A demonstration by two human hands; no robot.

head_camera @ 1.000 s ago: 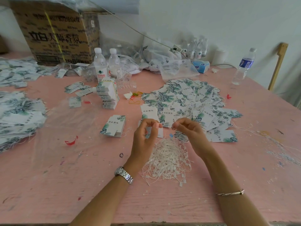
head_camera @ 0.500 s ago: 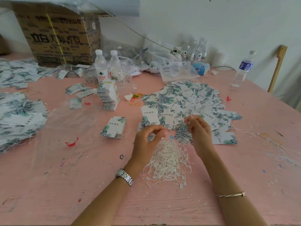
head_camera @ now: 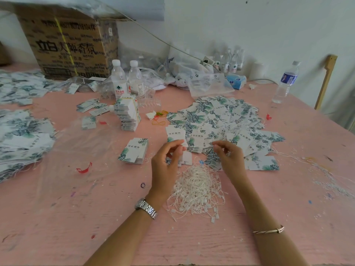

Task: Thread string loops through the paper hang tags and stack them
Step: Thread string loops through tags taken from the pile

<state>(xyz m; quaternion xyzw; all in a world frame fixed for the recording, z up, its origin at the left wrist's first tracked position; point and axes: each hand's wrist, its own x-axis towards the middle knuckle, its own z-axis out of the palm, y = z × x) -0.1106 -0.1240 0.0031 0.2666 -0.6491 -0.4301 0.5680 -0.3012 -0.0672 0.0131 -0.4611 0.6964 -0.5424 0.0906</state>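
Containers: a cardboard box [head_camera: 69, 48] is standing at the far left of the pink table [head_camera: 57, 217], its contents not showing. Two water bottles [head_camera: 126, 79] are standing just right of it, and a third bottle [head_camera: 285, 82] is standing at the far right; how full they are is hard to tell. Clear plastic bags [head_camera: 207, 82] are lying along the far edge, their contents blurred.

Task items: a tangle of white string loops [head_camera: 197, 191] is lying near, between the two forearms. Loose hang tags [head_camera: 226, 121] are spreading in a heap just beyond the hands. A small stack of tags [head_camera: 134, 150] is lying left of the hands, a taller banded stack [head_camera: 127, 114] is standing farther off, and more tags [head_camera: 17, 139] are piling at the left edge, cut off by the frame.

Hands: the left hand [head_camera: 167, 162] is pinching one end of a thin string, with what looks like a tag behind its fingers, mostly hidden. The right hand [head_camera: 228, 156] is pinching narrowly at the other end; the string itself is barely visible.

Change: half a second ago the hands were sitting lower and closer to the string tangle; now they are raised slightly and drawing the string level between them. A second ago they were nearly touching.
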